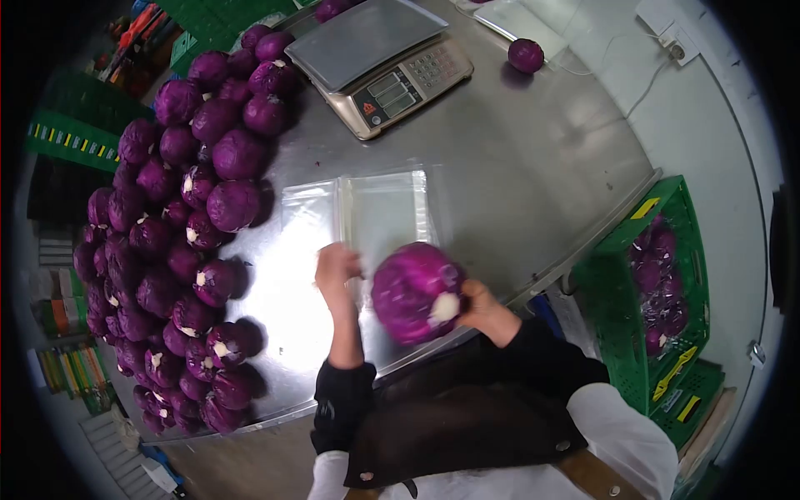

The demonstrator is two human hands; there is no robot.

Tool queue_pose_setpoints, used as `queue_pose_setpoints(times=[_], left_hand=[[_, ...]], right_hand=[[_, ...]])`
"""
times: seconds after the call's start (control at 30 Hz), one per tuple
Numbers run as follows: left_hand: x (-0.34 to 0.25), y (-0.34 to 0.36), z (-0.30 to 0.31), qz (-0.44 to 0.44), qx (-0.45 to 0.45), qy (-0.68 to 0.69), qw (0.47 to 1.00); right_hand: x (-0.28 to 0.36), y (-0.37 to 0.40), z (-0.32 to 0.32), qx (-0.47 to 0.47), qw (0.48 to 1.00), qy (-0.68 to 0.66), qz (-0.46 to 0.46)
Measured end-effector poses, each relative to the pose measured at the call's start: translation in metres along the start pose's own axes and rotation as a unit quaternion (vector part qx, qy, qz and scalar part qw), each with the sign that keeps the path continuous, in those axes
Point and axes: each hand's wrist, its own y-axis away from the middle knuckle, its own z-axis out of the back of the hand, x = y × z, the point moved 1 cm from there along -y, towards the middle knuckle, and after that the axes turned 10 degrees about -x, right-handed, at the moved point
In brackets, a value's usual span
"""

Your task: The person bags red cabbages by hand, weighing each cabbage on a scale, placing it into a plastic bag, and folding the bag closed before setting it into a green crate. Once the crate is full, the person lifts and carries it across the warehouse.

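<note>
A large, glossy purple cabbage (408, 292) with a pale cut stem is held over the front edge of the metal table (533, 192). My right hand (485, 310) grips it from the right, thumb and fingers against its side. Left of the cabbage, my left hand (337, 268) is slightly blurred, with its fingers curled inward. Whatever those fingers hold, if anything, I cannot make out. Just beyond both hands lie flat clear plastic bags (383, 204) on the table, partly hidden by the cabbage.
A big pile of purple cabbages (158, 258) covers the table's left side. At the back stands a digital scale (379, 62); one loose cabbage (526, 56) sits to its right. A green crate (687, 217) with wrapped cabbages stands beyond the right edge.
</note>
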Motion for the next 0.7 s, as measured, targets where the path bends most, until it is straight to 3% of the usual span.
queue_pose_setpoints(times=[0.03, 0.1, 0.13, 0.2, 0.3, 0.37, 0.4, 0.43, 0.53, 0.6, 0.7], left_hand=[[-0.01, 0.008, -0.031, 0.072, 0.103, -0.051, 0.991], [0.012, 0.023, -0.08, -0.147, 0.155, -0.267, 0.94], [0.025, 0.032, -0.093, -0.147, 0.158, -0.267, 0.939], [0.041, 0.041, -0.115, -0.285, 0.081, -0.508, 0.809], [0.044, 0.037, -0.12, -0.237, 0.137, -0.506, 0.818], [0.045, 0.024, -0.105, -0.224, 0.154, -0.438, 0.857], [0.046, 0.018, -0.095, -0.166, 0.122, -0.324, 0.924], [0.053, 0.01, -0.085, -0.079, 0.123, -0.267, 0.953], [0.024, 0.007, -0.067, -0.019, 0.12, -0.27, 0.955], [0.029, 0.001, -0.057, 0.073, 0.093, -0.062, 0.991], [0.025, -0.003, -0.049, 0.071, 0.087, 0.02, 0.993]], right_hand=[[0.01, 0.011, 0.022, -0.03, 0.998, -0.053, 0.01], [0.035, 0.04, 0.026, -0.02, 0.994, -0.064, 0.088], [0.044, 0.053, 0.033, -0.03, 0.992, -0.064, 0.104], [0.061, 0.069, 0.041, -0.044, 0.987, -0.03, 0.149], [0.075, 0.076, 0.078, -0.081, 0.985, 0.025, 0.151], [0.08, 0.077, 0.067, -0.082, 0.986, 0.031, 0.14], [0.081, 0.074, 0.058, -0.076, 0.986, 0.069, 0.135], [0.08, 0.07, 0.047, -0.071, 0.983, 0.105, 0.13], [0.079, 0.047, 0.013, -0.005, 0.975, 0.189, 0.116], [0.075, 0.036, -0.024, 0.039, 0.968, 0.224, 0.103], [0.061, 0.004, -0.046, 0.062, 0.955, 0.28, 0.072]])
